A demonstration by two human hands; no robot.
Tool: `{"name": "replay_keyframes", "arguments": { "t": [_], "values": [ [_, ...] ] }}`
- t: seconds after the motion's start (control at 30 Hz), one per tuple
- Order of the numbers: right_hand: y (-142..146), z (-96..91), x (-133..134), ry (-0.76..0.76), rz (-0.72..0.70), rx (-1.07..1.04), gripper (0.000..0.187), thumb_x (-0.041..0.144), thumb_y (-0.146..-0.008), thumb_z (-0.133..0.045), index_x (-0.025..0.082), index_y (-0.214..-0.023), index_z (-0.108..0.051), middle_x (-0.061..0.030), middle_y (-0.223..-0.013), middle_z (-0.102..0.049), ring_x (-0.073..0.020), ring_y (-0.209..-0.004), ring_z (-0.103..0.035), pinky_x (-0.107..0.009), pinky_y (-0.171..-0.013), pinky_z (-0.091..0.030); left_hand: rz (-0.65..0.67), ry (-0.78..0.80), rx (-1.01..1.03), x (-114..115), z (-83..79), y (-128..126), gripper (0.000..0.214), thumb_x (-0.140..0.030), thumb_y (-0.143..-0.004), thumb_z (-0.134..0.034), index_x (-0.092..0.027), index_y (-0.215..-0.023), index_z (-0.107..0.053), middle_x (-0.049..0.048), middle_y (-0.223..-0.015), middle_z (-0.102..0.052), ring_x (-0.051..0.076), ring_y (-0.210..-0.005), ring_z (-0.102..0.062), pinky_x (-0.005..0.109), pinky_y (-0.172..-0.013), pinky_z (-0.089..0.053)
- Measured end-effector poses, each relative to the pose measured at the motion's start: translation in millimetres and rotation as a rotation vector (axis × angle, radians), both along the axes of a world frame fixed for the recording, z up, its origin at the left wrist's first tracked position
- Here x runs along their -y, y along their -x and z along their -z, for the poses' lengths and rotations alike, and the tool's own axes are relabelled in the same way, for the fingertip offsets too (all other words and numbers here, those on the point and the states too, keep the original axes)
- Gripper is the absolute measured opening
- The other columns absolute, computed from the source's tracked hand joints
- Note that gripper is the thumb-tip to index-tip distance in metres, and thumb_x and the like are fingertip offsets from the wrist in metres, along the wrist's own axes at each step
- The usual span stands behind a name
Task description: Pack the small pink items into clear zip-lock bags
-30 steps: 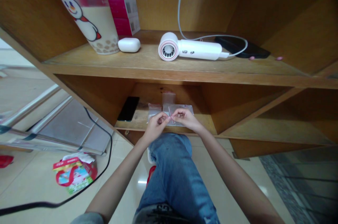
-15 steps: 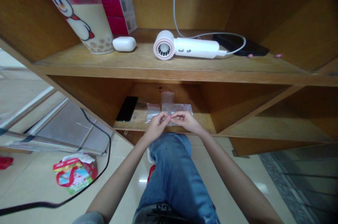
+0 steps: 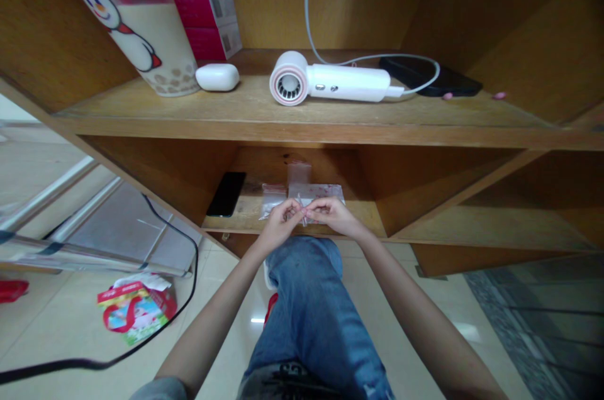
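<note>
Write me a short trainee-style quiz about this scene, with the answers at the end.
1. True or false: the left hand and right hand are close together.
2. Which lies just beside the drink cup? a) a red apple b) the small white case c) a hammer
3. Fill in: the black phone, left of the clear bags, lies on the ___ shelf.

Key: 1. true; 2. b; 3. lower

The upper shelf holds a drink cup, a white case and a dark object, perhaps a pouch.
</note>
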State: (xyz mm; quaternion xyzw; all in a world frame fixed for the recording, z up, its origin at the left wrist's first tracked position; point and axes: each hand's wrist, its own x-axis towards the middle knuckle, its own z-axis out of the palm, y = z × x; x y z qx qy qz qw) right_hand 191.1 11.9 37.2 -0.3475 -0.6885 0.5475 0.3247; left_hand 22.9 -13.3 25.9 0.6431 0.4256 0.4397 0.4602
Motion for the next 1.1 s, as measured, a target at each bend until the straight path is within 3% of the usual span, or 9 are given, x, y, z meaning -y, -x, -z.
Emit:
{"name": "replay_keyframes", "arguments": {
  "t": [0.27, 0.5, 0.77, 0.93, 1.1],
  "values": [
    [1, -0.8, 1, -0.112, 0.027, 0.082, 0.022, 0.033, -0.078, -0.053, 0.015, -0.077, -0.066, -0.0037, -0.074, -0.066, -0.0139, -0.067, -0.057, -0.024, -0.061, -0.043, 0.015, 0.011, -0.003, -1, -0.2, 1, 0.024, -0.037, -0.08, -0.049, -0.016, -0.07, -0.05, -0.0005, -0.066, -0.052, 0.011, -0.062, -0.048, 0.022, -0.061, -0.038],
    [9, -0.3, 6, -0.358, 0.278, 0.34, 0.011, 0.019, -0.071, -0.052, 0.018, -0.069, -0.062, -0.0001, -0.066, -0.061, -0.0116, -0.06, -0.051, -0.021, -0.056, -0.036, 0.009, -0.058, -0.121, 0, 1.7, 1, 0.023, -0.026, -0.08, -0.042, -0.016, -0.061, -0.049, -0.0015, -0.061, -0.048, 0.011, -0.061, -0.045, 0.022, -0.06, -0.035],
    [4, -11.5, 8, -0.483, 0.629, 0.644, 0.01, 0.027, -0.07, -0.052, 0.022, -0.066, -0.06, 0.0004, -0.063, -0.06, -0.0134, -0.058, -0.052, -0.023, -0.053, -0.032, -0.09, -0.024, -0.151, 3, 4.8, -1, 0.022, -0.018, -0.074, -0.04, -0.017, -0.052, -0.039, -0.0049, -0.05, -0.037, 0.009, -0.051, -0.036, 0.022, -0.051, -0.026],
    [5, -3.2, 12, -0.524, 0.558, 0.634, 0.01, 0.025, -0.073, -0.05, 0.022, -0.078, -0.058, 0.0001, -0.07, -0.061, -0.014, -0.063, -0.054, -0.022, -0.056, -0.035, -0.091, -0.019, -0.132, 3, 6.7, -3, 0.022, -0.02, -0.075, -0.04, -0.017, -0.054, -0.04, -0.0045, -0.052, -0.039, 0.009, -0.053, -0.037, 0.022, -0.053, -0.027],
    [7, 4.5, 20, -0.723, 0.412, 0.527, 0.015, 0.02, -0.08, -0.045, 0.021, -0.086, -0.058, -0.0051, -0.088, -0.057, -0.0183, -0.089, -0.051, -0.027, -0.077, -0.039, -0.047, -0.02, -0.157, 4, 8.5, -3, 0.024, -0.024, -0.078, -0.04, -0.017, -0.055, -0.041, -0.0046, -0.052, -0.039, 0.009, -0.053, -0.037, 0.022, -0.053, -0.027]
  ]
}}
